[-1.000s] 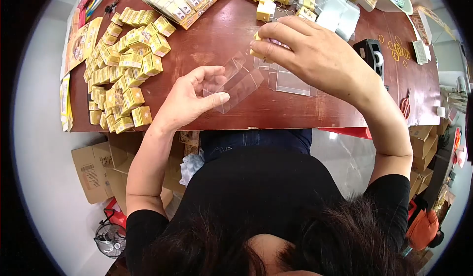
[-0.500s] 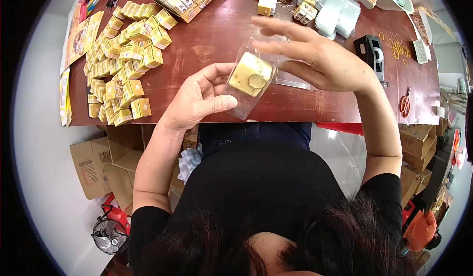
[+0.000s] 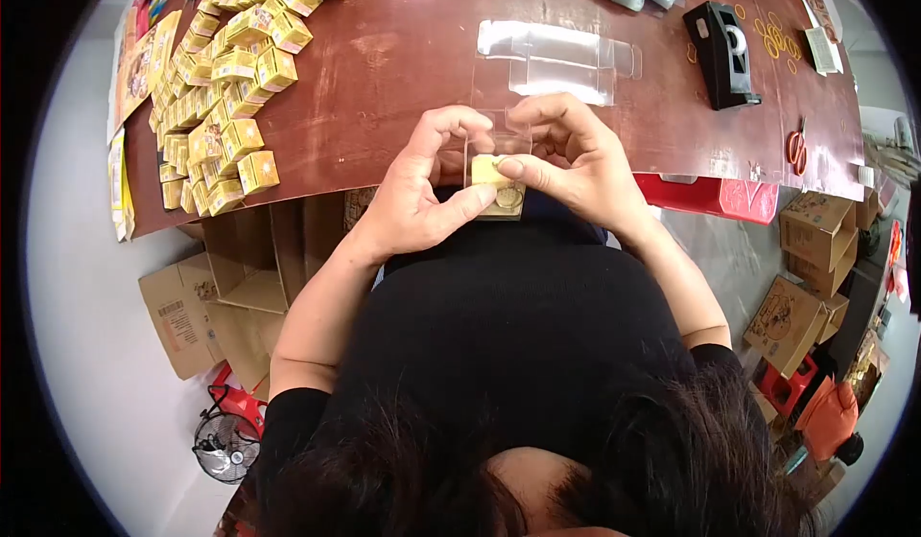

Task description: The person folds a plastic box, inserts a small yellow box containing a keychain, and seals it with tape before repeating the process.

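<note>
Close to my body, at the table's front edge, both hands hold a clear plastic box (image 3: 508,132) with a yellow, cheese-like block (image 3: 487,170) in its lower part. My left hand (image 3: 411,192) is closed around the box's left side, thumb low on the front. On the other side, my right hand (image 3: 580,165) is closed too, its thumb pressing by the block. The fingers hide part of the box, and a round patterned disc shows on the block's lower face. Beyond my hands lies a flat, folded clear plastic box (image 3: 552,77) on the table.
Many small yellow boxes (image 3: 230,67) are piled at the left. A black tape dispenser (image 3: 715,58), yellow rubber bands (image 3: 775,40) and red-handled scissors (image 3: 796,151) lie on the right. A red bin (image 3: 724,198) stands below the table edge, with cardboard boxes (image 3: 787,312) beyond.
The box has come down toward my body and turned more upright. My right hand, blurred and raised above it before, now grips its right side. The camera view has shifted.
</note>
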A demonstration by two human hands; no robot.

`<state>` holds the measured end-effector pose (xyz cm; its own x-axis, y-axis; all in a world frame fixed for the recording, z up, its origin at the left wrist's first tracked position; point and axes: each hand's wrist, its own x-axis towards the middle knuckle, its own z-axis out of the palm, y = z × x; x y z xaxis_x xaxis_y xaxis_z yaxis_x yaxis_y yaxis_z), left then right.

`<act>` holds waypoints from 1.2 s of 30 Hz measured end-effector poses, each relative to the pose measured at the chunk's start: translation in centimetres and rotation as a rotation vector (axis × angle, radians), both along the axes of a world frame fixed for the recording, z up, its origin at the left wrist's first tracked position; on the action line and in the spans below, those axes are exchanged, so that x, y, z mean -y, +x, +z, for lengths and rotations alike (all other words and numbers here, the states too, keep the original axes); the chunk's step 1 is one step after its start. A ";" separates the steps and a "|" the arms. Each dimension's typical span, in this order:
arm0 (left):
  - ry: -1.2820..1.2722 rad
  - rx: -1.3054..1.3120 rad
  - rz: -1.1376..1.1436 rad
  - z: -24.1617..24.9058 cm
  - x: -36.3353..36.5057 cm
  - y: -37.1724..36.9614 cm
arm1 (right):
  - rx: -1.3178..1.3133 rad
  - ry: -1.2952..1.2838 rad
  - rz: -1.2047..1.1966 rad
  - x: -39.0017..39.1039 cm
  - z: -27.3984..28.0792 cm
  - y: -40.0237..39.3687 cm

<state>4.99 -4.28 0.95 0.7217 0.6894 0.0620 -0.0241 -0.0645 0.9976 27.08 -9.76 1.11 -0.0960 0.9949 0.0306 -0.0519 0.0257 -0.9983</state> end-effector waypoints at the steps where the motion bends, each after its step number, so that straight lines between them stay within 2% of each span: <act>1: -0.084 -0.030 -0.030 -0.2 0.6 -0.3 | 0.079 -0.029 0.082 0.7 -0.5 0.6; 2: -0.165 -0.058 -0.059 -0.5 1.1 -0.7 | 0.161 -0.028 0.120 1.4 -0.9 0.9; 4: -0.239 -0.069 -0.081 -0.9 1.5 -0.8 | 0.104 -0.028 0.124 2.3 -1.7 0.9; 6: -0.095 0.010 0.048 -0.8 1.3 -0.4 | 0.051 -0.025 0.135 2.5 -1.8 0.8; 8: -0.047 0.020 0.014 -1.2 1.0 -0.5 | 0.002 -0.002 0.098 2.0 -1.5 0.6; 10: -0.312 0.116 -0.067 -1.6 0.9 -0.5 | 0.035 0.019 0.095 1.7 -1.7 0.8; 12: -0.301 0.110 0.001 -1.2 1.3 -0.4 | 0.064 0.043 0.120 1.0 -1.9 1.0; 14: -0.350 0.102 0.084 -0.3 1.3 -1.0 | -0.056 -0.022 0.074 -0.3 -0.8 0.8; 17: -0.274 0.079 0.103 0.6 0.2 -3.3 | 0.072 0.192 0.017 -6.0 -0.6 0.8; 18: -0.239 -0.088 0.099 1.5 -0.4 -4.3 | 0.148 0.214 0.019 -8.2 -0.2 0.1; 20: -0.377 -0.288 0.102 2.2 -2.2 -6.2 | 0.300 0.274 0.052 -12.1 0.7 -2.1; 21: -0.745 -0.169 0.205 1.9 -3.2 -7.0 | 0.335 0.307 0.093 -13.9 0.6 -3.4; 22: -0.943 -0.105 0.322 2.8 -3.9 -7.6 | 0.370 0.346 0.132 -15.6 0.5 -4.7; 23: -1.030 -0.100 0.231 3.1 -5.1 -9.1 | 0.406 0.380 0.152 -17.1 0.5 -6.0; 25: -1.077 -0.186 0.300 2.3 -7.0 -9.8 | 0.492 0.412 0.163 -21.0 -0.8 -8.4; 26: -1.135 -0.122 0.173 1.9 -7.9 -10.4 | 0.579 0.432 0.156 -22.6 -1.2 -9.6; 29: -1.115 -0.200 0.207 1.4 -9.0 -10.7 | 0.764 0.470 0.109 -26.4 -2.0 -12.9; 30: -1.113 -0.203 0.207 1.6 -9.1 -10.8 | 0.806 0.597 0.067 -27.2 -2.7 -13.8; 33: -1.087 -0.248 0.200 2.3 -9.1 -11.2 | 0.977 0.447 0.261 -28.3 -1.8 -16.8; 35: -1.058 -0.285 0.187 4.4 -9.4 -11.6 | 1.023 0.457 0.252 -28.9 -2.3 -18.0; 36: -1.041 -0.204 0.177 4.2 -10.2 -12.1 | 1.069 0.469 0.239 -29.0 -2.7 -18.2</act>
<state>-7.13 5.91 5.14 0.5367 0.4293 -0.7264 0.0754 0.8330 0.5481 8.85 19.23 -1.55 -0.4753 0.8614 0.1789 0.7476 0.5027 -0.4340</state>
